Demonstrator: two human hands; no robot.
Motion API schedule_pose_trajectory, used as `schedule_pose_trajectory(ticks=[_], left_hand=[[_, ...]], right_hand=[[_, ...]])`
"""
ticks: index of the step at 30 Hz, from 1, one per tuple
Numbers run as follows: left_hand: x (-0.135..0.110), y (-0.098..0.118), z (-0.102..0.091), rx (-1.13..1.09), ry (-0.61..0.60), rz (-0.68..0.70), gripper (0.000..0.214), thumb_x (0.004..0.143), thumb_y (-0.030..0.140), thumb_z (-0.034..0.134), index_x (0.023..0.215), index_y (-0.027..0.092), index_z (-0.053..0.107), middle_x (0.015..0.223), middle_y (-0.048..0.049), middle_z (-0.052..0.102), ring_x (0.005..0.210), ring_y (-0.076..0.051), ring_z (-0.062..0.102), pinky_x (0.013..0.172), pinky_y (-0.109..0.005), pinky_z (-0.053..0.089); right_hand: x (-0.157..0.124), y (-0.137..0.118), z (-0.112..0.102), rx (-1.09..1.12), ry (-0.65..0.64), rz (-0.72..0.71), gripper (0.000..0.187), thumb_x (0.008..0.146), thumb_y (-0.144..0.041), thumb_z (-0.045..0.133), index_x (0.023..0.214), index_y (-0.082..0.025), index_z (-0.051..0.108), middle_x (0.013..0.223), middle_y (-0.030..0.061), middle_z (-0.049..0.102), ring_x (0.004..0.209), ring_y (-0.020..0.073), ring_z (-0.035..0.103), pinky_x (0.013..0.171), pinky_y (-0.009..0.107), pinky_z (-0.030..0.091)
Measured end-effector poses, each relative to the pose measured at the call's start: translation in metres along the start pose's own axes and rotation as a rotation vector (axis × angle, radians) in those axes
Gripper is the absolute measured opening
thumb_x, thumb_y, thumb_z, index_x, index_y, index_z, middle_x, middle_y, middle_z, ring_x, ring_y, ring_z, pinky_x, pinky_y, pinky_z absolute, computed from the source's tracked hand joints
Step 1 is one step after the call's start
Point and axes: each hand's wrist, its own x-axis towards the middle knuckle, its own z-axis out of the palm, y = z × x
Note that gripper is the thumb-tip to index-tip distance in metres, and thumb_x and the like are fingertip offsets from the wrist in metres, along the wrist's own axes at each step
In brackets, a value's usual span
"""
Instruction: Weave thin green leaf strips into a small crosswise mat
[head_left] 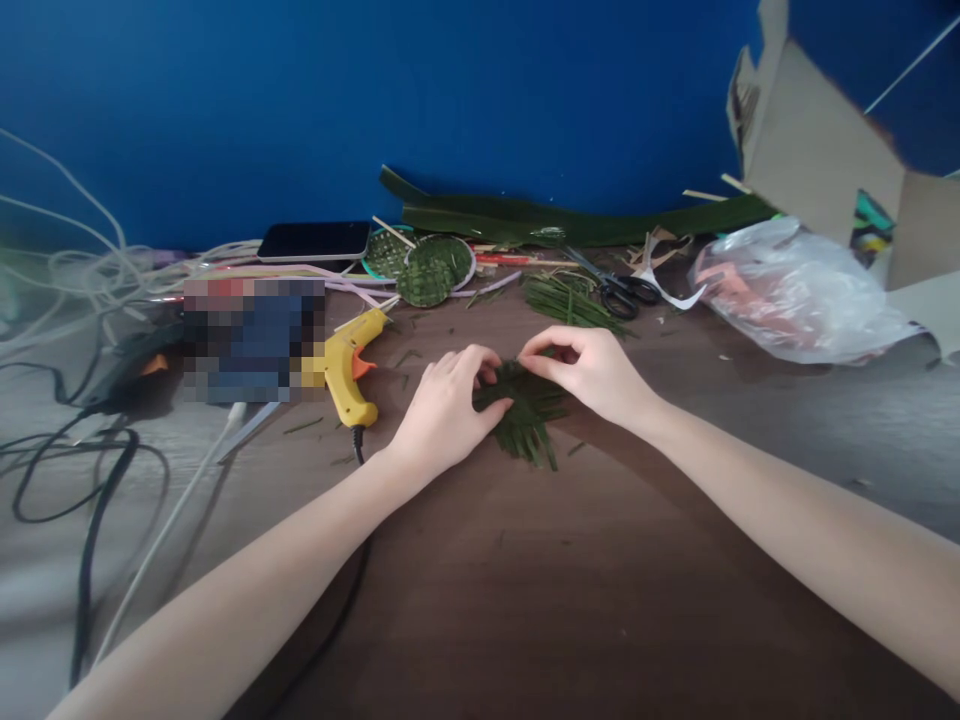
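Observation:
A small mat of woven green leaf strips [525, 405] lies on the brown table, its loose ends fanning towards me. My left hand [446, 405] grips its left side, with the thumb on the near part and the curled fingers at the far edge. At the far right edge of the mat, my right hand [592, 370] pinches a leaf strip between thumb and forefinger; the fingertips partly hide it. Just beyond my right hand is a pile of cut leaf strips [566, 300]. Black-handled scissors [626, 293] rest beside that pile.
A yellow glue gun [345, 370] lies left of my left hand, its cord running towards me. Behind are round woven leaf discs [427, 275], a phone [315, 240] and long leaves [555, 220]. A plastic bag [802, 290] and cardboard [817, 130] stand right; cables [97, 500] tangle left.

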Motion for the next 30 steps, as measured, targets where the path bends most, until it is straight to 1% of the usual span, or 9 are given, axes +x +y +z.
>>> schedule_pose_trajectory(ticks=[5,10,12,14,15,17,19,21,30], left_hand=[[0.001,0.001,-0.001,0.034,0.011,0.001,0.018,0.074,0.018,0.063,0.080,0.019,0.046,0.079,0.0006,0.057,0.077,-0.017,0.054,0.071,-0.031,0.042],[0.001,-0.001,-0.002,0.110,-0.013,0.051,0.010,0.085,0.024,0.052,0.077,0.019,0.049,0.078,-0.0011,0.058,0.078,-0.018,0.054,0.071,-0.030,0.041],[0.002,-0.002,-0.002,0.110,-0.009,0.055,0.011,0.087,0.021,0.047,0.077,0.018,0.051,0.078,-0.0018,0.059,0.079,-0.018,0.055,0.071,-0.030,0.041],[0.002,-0.002,-0.002,0.085,0.007,0.040,0.011,0.086,0.020,0.045,0.079,0.018,0.053,0.079,-0.0022,0.060,0.080,-0.018,0.056,0.072,-0.029,0.041],[0.002,-0.002,-0.002,0.069,0.014,0.028,0.012,0.086,0.019,0.044,0.079,0.018,0.054,0.079,-0.0023,0.061,0.080,-0.018,0.056,0.074,-0.029,0.041],[0.002,-0.001,-0.002,0.041,0.019,0.004,0.014,0.085,0.018,0.043,0.079,0.018,0.055,0.080,-0.0025,0.063,0.082,-0.019,0.057,0.076,-0.030,0.042],[0.002,0.000,-0.003,0.021,0.017,-0.012,0.017,0.084,0.017,0.041,0.078,0.018,0.056,0.082,-0.0026,0.064,0.083,-0.019,0.057,0.078,-0.031,0.042],[0.002,0.001,-0.004,-0.007,0.017,-0.020,0.018,0.084,0.017,0.040,0.076,0.018,0.056,0.082,-0.0024,0.064,0.082,-0.018,0.057,0.079,-0.030,0.041],[0.001,0.000,-0.006,-0.119,0.049,-0.084,0.024,0.086,0.022,0.036,0.069,0.018,0.054,0.074,-0.0012,0.064,0.073,-0.016,0.057,0.070,-0.027,0.040]], right_hand=[[-0.004,-0.005,0.000,0.052,0.049,-0.086,0.013,0.079,-0.031,0.062,0.077,-0.020,0.068,0.076,0.0012,0.066,0.064,0.0131,0.052,0.060,0.028,0.038],[-0.006,-0.013,0.000,0.177,-0.092,-0.138,0.016,0.078,-0.035,0.063,0.080,-0.021,0.069,0.080,0.0018,0.067,0.074,0.0156,0.056,0.066,0.030,0.040],[-0.005,-0.013,0.000,0.248,-0.158,-0.141,0.018,0.082,-0.034,0.059,0.090,-0.021,0.068,0.085,0.0023,0.068,0.081,0.0167,0.059,0.071,0.031,0.042],[-0.005,-0.011,-0.001,0.275,-0.153,-0.116,0.022,0.086,-0.032,0.053,0.102,-0.022,0.063,0.089,0.0031,0.067,0.086,0.0172,0.059,0.074,0.032,0.042],[-0.004,-0.009,-0.001,0.242,-0.124,-0.111,0.022,0.087,-0.030,0.051,0.105,-0.021,0.061,0.089,0.0034,0.067,0.087,0.0175,0.059,0.075,0.033,0.042],[-0.003,-0.006,0.001,0.065,-0.057,-0.140,0.015,0.085,-0.025,0.053,0.096,-0.021,0.062,0.088,0.0035,0.064,0.087,0.0184,0.056,0.076,0.034,0.041],[-0.002,-0.003,0.003,-0.127,-0.060,-0.198,0.007,0.083,-0.022,0.055,0.084,-0.021,0.062,0.088,0.0040,0.061,0.087,0.0195,0.051,0.080,0.036,0.039],[-0.002,-0.001,0.005,-0.241,-0.098,-0.239,0.006,0.083,-0.022,0.057,0.081,-0.021,0.062,0.090,0.0049,0.059,0.090,0.0207,0.047,0.083,0.038,0.038],[-0.004,0.001,0.008,-0.375,-0.138,-0.299,0.008,0.085,-0.027,0.056,0.091,-0.021,0.058,0.098,0.0066,0.056,0.094,0.0229,0.044,0.083,0.038,0.037]])
